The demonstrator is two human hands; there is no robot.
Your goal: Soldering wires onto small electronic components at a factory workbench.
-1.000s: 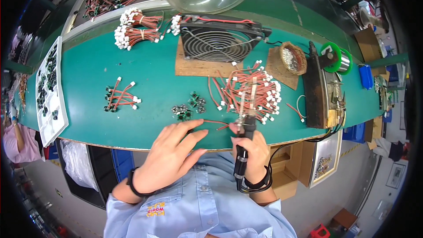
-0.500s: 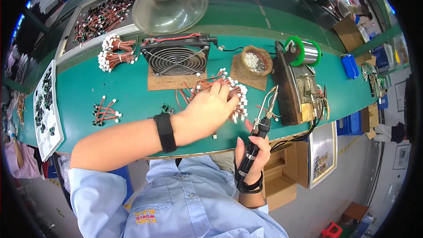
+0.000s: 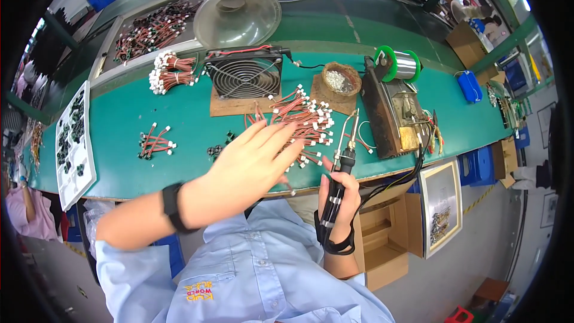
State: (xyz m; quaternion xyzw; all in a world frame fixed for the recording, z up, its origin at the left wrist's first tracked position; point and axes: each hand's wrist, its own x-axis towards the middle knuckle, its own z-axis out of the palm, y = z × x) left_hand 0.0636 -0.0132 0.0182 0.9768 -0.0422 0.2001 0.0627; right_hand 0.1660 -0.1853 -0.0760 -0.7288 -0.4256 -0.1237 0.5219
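My left hand (image 3: 242, 158) is stretched flat, fingers apart, over the near left side of a pile of red-brown wire leads with white connectors (image 3: 314, 121). Its palm side is hidden, as are the leads under it. In my right hand (image 3: 347, 194) is a black-handled soldering iron (image 3: 347, 158), held upright with a thin metal tube along it and its tip pointing away from me, right of the pile. One loose lead (image 3: 290, 188) lies by the table's front edge. Small green-black parts (image 3: 230, 137) sit just beyond my left hand.
A small fan (image 3: 245, 76) stands behind the pile. To its right are a bowl of pale bits (image 3: 341, 81), a solder spool (image 3: 405, 64) and a metal iron stand (image 3: 388, 116). At left lie several finished-looking leads (image 3: 156, 142) and a white tray (image 3: 84, 185). A fume hood (image 3: 239, 18) hangs behind.
My left hand has drawn back toward me and left from the pile, its fingers now straightened. The soldering iron stays in my right hand, slightly shifted left in the picture. The view has shifted a little.
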